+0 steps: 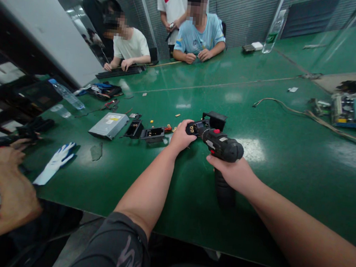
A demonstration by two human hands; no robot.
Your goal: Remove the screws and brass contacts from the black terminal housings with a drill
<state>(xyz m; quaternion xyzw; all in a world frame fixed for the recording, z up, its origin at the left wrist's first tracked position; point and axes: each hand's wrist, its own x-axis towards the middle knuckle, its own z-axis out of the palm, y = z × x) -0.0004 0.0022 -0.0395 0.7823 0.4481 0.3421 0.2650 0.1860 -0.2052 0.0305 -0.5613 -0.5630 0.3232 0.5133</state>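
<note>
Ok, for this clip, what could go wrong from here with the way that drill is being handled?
The left hand is on the front end of the black cordless drill, so it could get hurt if the drill were triggered. The right hand sits high, at the top of the grip, so the drill might tip or slip. Small brass parts lie loose nearby and could be knocked away.

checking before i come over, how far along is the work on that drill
Looks done: two black housing pieces lie open beside a silver optical drive. In hand: the left hand holds the front of a black cordless drill, the right hand its body. Left: small brass parts lie loose on the table.
</note>
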